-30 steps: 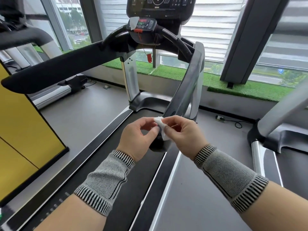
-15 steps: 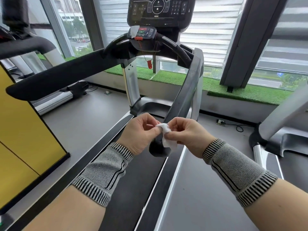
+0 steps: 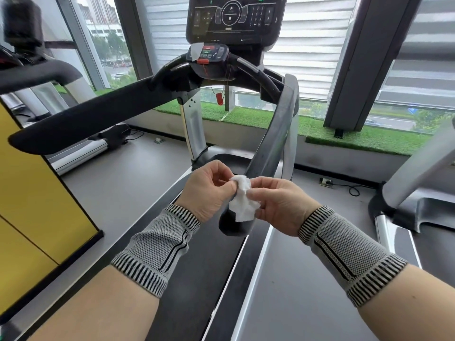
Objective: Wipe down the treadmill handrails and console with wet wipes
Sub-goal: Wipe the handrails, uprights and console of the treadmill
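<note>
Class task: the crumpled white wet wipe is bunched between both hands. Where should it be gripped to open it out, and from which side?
Grip the loose lower corner of the crumpled white wet wipe, coming from below. The top is wadded tight between the left hand and right hand, while the bottom hangs free and flatter.

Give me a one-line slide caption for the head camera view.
Both hands, left and right, pinch a crumpled white wet wipe above the treadmill's right handrail.
</note>
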Motion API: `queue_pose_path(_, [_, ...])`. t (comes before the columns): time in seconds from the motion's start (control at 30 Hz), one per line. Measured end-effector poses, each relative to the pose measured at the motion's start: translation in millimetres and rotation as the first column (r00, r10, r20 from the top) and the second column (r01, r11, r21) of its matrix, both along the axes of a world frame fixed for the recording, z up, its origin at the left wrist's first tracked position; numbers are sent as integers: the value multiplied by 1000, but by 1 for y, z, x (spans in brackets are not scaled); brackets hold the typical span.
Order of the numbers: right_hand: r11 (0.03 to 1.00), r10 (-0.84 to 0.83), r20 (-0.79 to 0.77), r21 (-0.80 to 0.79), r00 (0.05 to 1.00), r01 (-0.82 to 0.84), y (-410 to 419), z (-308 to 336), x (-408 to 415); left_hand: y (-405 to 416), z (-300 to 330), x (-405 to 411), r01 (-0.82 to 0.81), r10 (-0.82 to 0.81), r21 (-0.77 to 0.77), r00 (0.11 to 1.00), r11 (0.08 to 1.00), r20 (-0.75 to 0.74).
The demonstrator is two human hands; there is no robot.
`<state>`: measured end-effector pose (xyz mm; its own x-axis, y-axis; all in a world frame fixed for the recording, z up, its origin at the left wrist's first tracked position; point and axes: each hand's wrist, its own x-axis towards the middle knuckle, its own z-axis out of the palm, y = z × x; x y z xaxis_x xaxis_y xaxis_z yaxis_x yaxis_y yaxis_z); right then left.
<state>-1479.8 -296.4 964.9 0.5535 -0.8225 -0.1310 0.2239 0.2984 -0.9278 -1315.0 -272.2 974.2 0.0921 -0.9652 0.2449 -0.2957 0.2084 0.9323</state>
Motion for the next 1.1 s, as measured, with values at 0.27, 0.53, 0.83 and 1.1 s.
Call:
queue_pose_path(0.27, [986,-96,-61,-144,994,86,-3,3,-4,3,7,-15,-7,13,104,998,995,-54])
queue_pose_path(0.53, [974,-226,26,-27,974,226,-9,6,-12,-8,7,-14,27,13,220,984,975,-178])
queue_pose_path(0.83, [989,-144,-4,-27,990,144,-11,1,-16,-16,10,-20,69,-59,97,993,993,-101])
queue_pose_path(1.1, [932,-348,-153,-160,925,325,-46,-1,-22,-25,-9,-19,-163,160,-12,954,987,252])
